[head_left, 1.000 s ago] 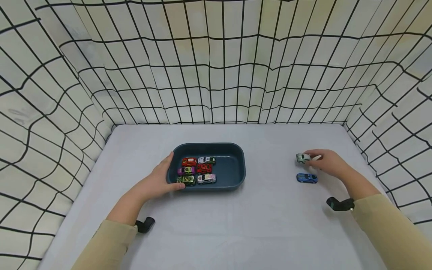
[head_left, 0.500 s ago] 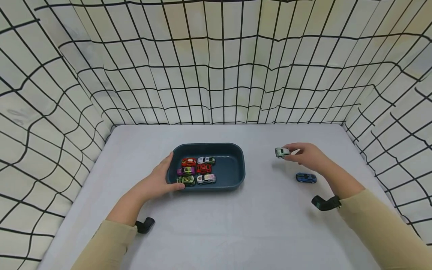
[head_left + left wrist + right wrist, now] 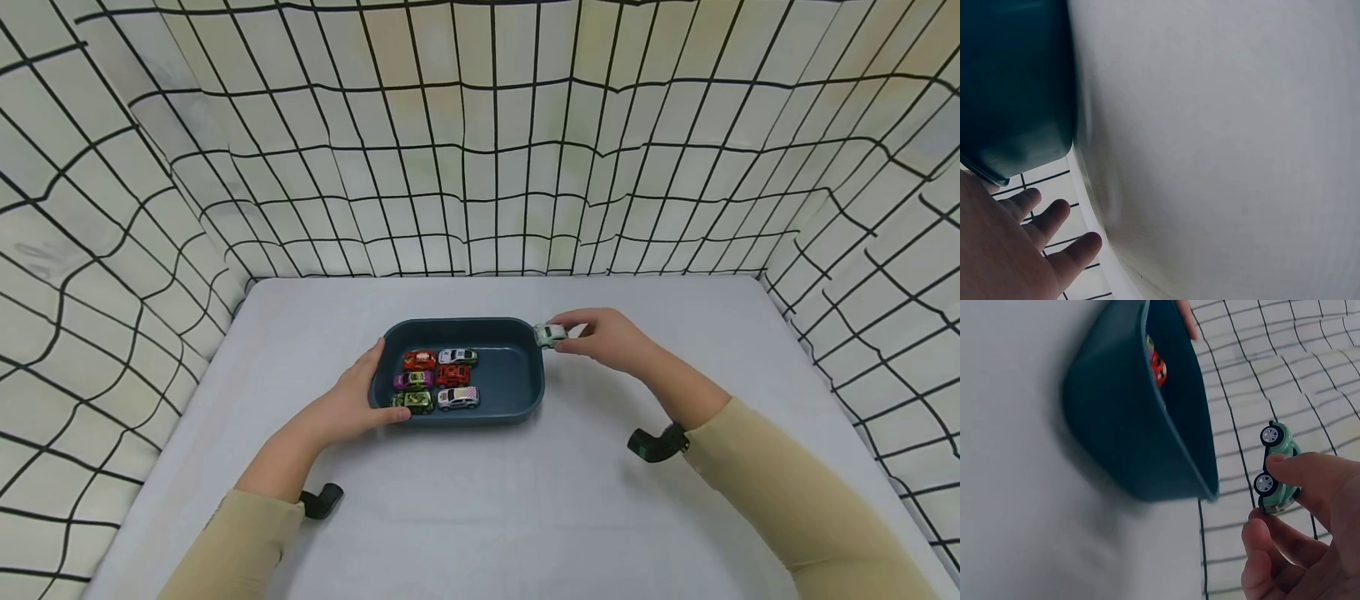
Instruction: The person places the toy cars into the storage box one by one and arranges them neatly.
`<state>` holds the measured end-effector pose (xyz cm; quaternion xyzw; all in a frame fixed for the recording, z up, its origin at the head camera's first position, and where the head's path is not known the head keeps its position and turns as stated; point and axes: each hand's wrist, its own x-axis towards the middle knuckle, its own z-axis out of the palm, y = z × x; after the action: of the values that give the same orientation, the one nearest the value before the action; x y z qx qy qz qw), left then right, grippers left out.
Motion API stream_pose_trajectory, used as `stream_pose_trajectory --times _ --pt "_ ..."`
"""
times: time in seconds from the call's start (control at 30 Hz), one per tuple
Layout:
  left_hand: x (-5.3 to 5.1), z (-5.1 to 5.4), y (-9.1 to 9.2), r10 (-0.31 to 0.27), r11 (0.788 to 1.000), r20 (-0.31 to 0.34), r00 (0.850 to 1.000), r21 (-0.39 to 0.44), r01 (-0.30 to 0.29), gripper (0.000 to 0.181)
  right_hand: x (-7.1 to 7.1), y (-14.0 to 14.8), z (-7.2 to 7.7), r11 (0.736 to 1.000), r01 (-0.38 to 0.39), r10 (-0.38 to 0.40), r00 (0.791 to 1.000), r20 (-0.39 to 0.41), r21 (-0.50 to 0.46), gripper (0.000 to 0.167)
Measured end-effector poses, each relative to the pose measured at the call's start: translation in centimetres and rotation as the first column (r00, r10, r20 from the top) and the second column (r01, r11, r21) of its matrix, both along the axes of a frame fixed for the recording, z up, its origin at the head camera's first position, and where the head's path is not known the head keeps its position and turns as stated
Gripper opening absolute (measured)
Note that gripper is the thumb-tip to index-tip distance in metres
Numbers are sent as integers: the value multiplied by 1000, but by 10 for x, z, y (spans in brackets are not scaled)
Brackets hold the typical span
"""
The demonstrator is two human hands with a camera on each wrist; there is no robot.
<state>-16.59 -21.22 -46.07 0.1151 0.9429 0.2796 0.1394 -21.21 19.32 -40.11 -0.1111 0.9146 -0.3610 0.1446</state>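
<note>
A mint-green toy car (image 3: 551, 336) is pinched between the thumb and fingers of my right hand (image 3: 606, 340), held up at the right end of the dark teal tray (image 3: 517, 415). In the right wrist view the toy car (image 3: 1277, 465) shows its wheels, above rim height beside the tray (image 3: 1129, 425). My left hand (image 3: 347, 398) rests against the tray's left end, thumb on the front rim. Its fingers (image 3: 1075, 257) reach out straight in the left wrist view. Inside the tray's left half, several toy cars stand in two columns, including a red one (image 3: 453, 375) and a purple one (image 3: 413, 380).
A white cloth covers the table (image 3: 480, 508). Black grid netting (image 3: 495, 175) over pale sheets walls the back and both sides. The right forearm (image 3: 686, 396) covers the spot where a blue toy car lay. Each wrist wears a small black camera (image 3: 657, 444).
My right hand has lifted the mint-green toy car off the table and carried it left to the tray's right rim. The left hand and the tray have stayed put.
</note>
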Motion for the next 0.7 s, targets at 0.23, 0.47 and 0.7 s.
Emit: stream_pose_trajectory --times 0.23,0.47,0.7 --pt "-1 0 0 -6 1000 2 1000 -9 6 125 -4 -38 1 999 -30 30 1000 10 -14 43" --pt "-1 -1 -2 -5 1000 0 1000 -1 5 126 -7 -65 -5 997 -72 73 997 -20 42 40" --pt "-1 -1 -1 -8 1000 1 1000 3 8 125 -8 -85 -15 977 -82 90 995 -31 198 37"
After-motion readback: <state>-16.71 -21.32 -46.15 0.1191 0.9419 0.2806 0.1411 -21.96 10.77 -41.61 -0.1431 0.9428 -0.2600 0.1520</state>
